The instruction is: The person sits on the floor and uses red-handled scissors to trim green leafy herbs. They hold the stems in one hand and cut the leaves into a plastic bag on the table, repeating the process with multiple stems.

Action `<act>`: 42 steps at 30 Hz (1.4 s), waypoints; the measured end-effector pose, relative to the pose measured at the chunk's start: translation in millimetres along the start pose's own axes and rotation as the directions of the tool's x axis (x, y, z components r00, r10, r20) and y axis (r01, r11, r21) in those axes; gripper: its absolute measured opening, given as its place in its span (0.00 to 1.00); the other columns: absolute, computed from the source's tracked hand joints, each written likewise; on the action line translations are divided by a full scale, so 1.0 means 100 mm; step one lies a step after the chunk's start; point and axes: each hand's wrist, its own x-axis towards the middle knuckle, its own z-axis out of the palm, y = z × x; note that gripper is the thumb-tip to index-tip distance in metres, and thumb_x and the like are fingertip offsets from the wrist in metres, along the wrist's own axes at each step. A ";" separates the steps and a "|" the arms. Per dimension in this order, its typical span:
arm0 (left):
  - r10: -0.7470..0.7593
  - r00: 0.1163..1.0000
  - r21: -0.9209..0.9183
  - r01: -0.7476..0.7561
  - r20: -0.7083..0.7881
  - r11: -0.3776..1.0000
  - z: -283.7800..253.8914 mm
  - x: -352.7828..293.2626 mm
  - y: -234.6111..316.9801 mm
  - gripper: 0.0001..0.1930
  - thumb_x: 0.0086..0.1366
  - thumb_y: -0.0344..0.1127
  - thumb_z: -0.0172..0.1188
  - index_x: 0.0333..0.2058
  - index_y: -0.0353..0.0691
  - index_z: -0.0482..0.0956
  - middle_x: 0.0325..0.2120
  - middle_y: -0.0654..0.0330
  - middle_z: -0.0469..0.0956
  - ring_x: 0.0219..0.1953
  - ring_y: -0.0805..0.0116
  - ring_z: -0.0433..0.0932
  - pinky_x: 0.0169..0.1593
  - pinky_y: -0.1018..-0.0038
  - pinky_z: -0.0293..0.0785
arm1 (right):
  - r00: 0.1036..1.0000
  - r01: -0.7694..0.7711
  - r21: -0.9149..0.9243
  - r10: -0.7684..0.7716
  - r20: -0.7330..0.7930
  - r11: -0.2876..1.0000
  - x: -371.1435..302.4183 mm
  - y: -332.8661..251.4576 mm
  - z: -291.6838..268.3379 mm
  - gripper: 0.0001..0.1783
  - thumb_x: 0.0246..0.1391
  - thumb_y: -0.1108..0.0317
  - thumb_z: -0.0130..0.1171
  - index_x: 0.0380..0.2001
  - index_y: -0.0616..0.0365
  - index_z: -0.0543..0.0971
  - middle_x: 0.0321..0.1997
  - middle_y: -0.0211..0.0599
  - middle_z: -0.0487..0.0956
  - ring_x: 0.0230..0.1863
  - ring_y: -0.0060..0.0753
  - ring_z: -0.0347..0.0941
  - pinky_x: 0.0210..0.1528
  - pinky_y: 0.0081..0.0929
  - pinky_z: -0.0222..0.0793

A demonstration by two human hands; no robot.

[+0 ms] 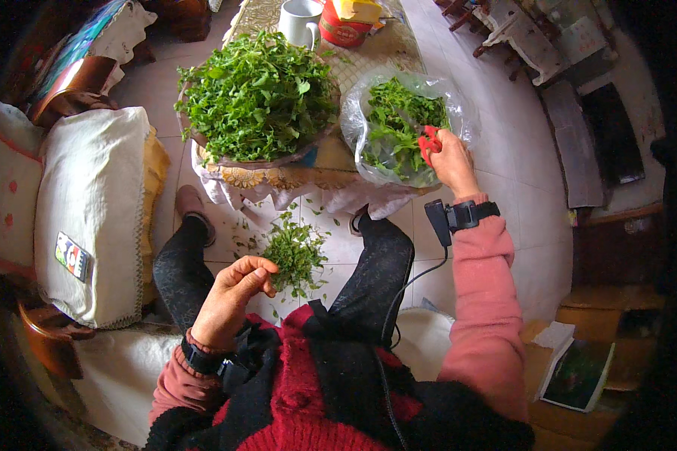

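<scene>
My right hand (454,162) is closed round red-handled scissors (431,143), over the right side of a clear plastic bag (356,113). Leafy green sprigs (399,113) lie inside that bag; the scissors' blades are hard to make out among them. Nearer to me, my left hand (241,289) is held in front of my lap with thumb and fingertips pinched together. Whatever sits in that pinch, if anything, is too small to tell. Below it on the floor lies a loose pile of green cuttings (297,255). A big heap of leafy greens (259,98) rises on the table left of the bag.
A lace-edged cloth covers the low table (331,161). At its far end stand a white mug (301,21) and a red tub (344,28) with something yellow on top. On the left, a phone-like object (71,256) lies on a cloth-covered sofa arm (101,203). A white round bin (423,342) stands by my right leg.
</scene>
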 end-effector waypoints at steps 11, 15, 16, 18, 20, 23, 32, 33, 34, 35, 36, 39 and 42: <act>0.041 0.998 0.023 -0.042 0.037 0.999 -0.02 0.00 0.02 0.09 0.64 0.34 0.51 0.37 0.35 0.74 0.24 0.66 0.72 0.29 0.77 0.70 0.39 0.81 0.66 | 0.967 0.166 0.337 -0.086 -0.239 0.927 0.31 -0.10 -0.39 0.04 0.44 0.74 0.58 0.27 0.60 0.74 0.23 0.27 0.74 0.26 0.20 0.68 0.29 0.21 0.65; 0.047 0.998 -0.038 -0.046 0.033 0.998 -0.01 -0.01 0.05 0.09 0.64 0.34 0.51 0.37 0.35 0.74 0.24 0.66 0.72 0.29 0.78 0.70 0.38 0.82 0.65 | 0.996 0.075 0.787 -0.004 -0.092 0.613 0.22 -0.14 -0.44 0.05 0.46 0.76 0.55 0.30 0.61 0.74 0.24 0.28 0.74 0.24 0.21 0.70 0.26 0.20 0.65; 0.050 0.998 -0.021 -0.049 0.046 0.999 0.00 -0.01 0.06 0.09 0.64 0.34 0.51 0.37 0.35 0.74 0.24 0.66 0.72 0.29 0.78 0.70 0.38 0.82 0.65 | 0.988 0.115 0.709 -0.007 -0.154 0.695 0.18 -0.14 -0.44 0.06 0.47 0.75 0.58 0.30 0.58 0.72 0.27 0.28 0.74 0.24 0.20 0.69 0.25 0.19 0.65; 0.081 0.995 -0.014 -0.080 0.064 0.997 0.01 0.03 0.08 0.09 0.64 0.34 0.51 0.37 0.35 0.74 0.24 0.66 0.72 0.29 0.78 0.70 0.38 0.82 0.65 | 0.978 0.172 0.827 0.006 -0.208 0.534 0.12 -0.13 -0.47 0.06 0.48 0.75 0.58 0.30 0.58 0.72 0.29 0.31 0.75 0.26 0.23 0.72 0.29 0.20 0.67; 0.062 0.997 0.009 -0.062 0.048 0.998 0.03 0.07 0.12 0.10 0.64 0.34 0.50 0.39 0.35 0.73 0.25 0.66 0.73 0.30 0.78 0.70 0.39 0.81 0.66 | 0.992 0.110 0.911 0.008 -0.124 0.398 0.08 -0.13 -0.48 0.04 0.50 0.77 0.55 0.29 0.58 0.71 0.29 0.32 0.74 0.30 0.27 0.73 0.33 0.23 0.69; 0.159 0.980 -0.042 -0.155 0.117 0.987 0.12 0.19 0.23 0.10 0.65 0.34 0.50 0.42 0.37 0.71 0.31 0.65 0.74 0.33 0.75 0.72 0.40 0.78 0.69 | 0.982 0.188 0.977 -0.050 -0.183 0.099 0.04 -0.15 -0.52 0.05 0.50 0.80 0.54 0.28 0.59 0.70 0.30 0.33 0.73 0.34 0.30 0.73 0.37 0.28 0.73; 0.293 0.916 -0.048 -0.292 0.274 0.955 0.58 0.58 0.42 0.17 0.64 0.35 0.51 0.50 0.36 0.67 0.46 0.61 0.70 0.46 0.69 0.72 0.48 0.72 0.69 | 0.969 -0.125 0.912 -0.246 0.027 -0.390 -0.41 -0.37 -0.54 0.08 0.50 0.79 0.54 0.34 0.56 0.71 0.34 0.37 0.73 0.33 0.34 0.73 0.41 0.32 0.73; 0.301 0.909 -0.068 -0.294 0.288 0.953 0.63 0.61 0.39 0.18 0.64 0.35 0.51 0.52 0.36 0.65 0.47 0.60 0.69 0.48 0.68 0.71 0.49 0.71 0.69 | 0.962 -0.147 0.894 -0.272 0.029 -0.423 -0.46 -0.41 -0.56 0.08 0.50 0.79 0.54 0.34 0.56 0.71 0.34 0.37 0.73 0.33 0.33 0.72 0.42 0.33 0.72; 0.284 0.909 -0.089 -0.270 0.305 0.959 0.66 0.64 0.36 0.21 0.64 0.35 0.51 0.54 0.38 0.62 0.51 0.59 0.66 0.50 0.66 0.69 0.50 0.69 0.69 | 0.954 -0.168 0.875 -0.297 0.029 -0.454 -0.52 -0.46 -0.59 0.09 0.50 0.78 0.54 0.35 0.56 0.71 0.34 0.37 0.73 0.32 0.33 0.72 0.42 0.33 0.72; 0.278 0.913 -0.146 -0.244 0.300 0.959 0.71 0.66 0.32 0.22 0.64 0.36 0.51 0.56 0.39 0.60 0.52 0.58 0.63 0.52 0.65 0.67 0.51 0.67 0.68 | 0.946 -0.186 0.855 -0.324 0.022 -0.484 -0.57 -0.51 -0.63 0.09 0.50 0.78 0.54 0.35 0.56 0.71 0.33 0.36 0.72 0.31 0.32 0.71 0.42 0.34 0.72; 0.262 0.920 -0.195 -0.212 0.290 0.958 0.75 0.68 0.29 0.24 0.63 0.36 0.52 0.57 0.40 0.59 0.54 0.57 0.61 0.54 0.63 0.65 0.51 0.65 0.68 | 0.936 -0.203 0.833 -0.351 0.011 -0.514 -0.62 -0.56 -0.66 0.09 0.50 0.78 0.54 0.35 0.55 0.71 0.33 0.36 0.72 0.30 0.32 0.71 0.42 0.34 0.71; 0.263 0.917 -0.301 -0.170 0.301 0.938 0.86 0.72 0.24 0.36 0.59 0.34 0.57 0.62 0.44 0.47 0.59 0.57 0.51 0.59 0.59 0.58 0.54 0.61 0.66 | 0.913 -0.257 0.836 -0.405 0.045 -0.485 -0.80 -0.74 -0.71 0.09 0.49 0.77 0.54 0.35 0.54 0.70 0.32 0.34 0.71 0.28 0.30 0.70 0.38 0.34 0.70; 0.295 0.892 -0.362 -0.164 0.342 0.918 0.95 0.72 0.23 0.41 0.57 0.30 0.60 0.63 0.46 0.41 0.60 0.57 0.48 0.60 0.59 0.57 0.52 0.62 0.69 | 0.892 -0.336 0.842 -0.430 0.139 -0.423 -0.97 -0.89 -0.67 0.10 0.48 0.77 0.55 0.34 0.53 0.70 0.30 0.34 0.71 0.27 0.28 0.71 0.35 0.34 0.70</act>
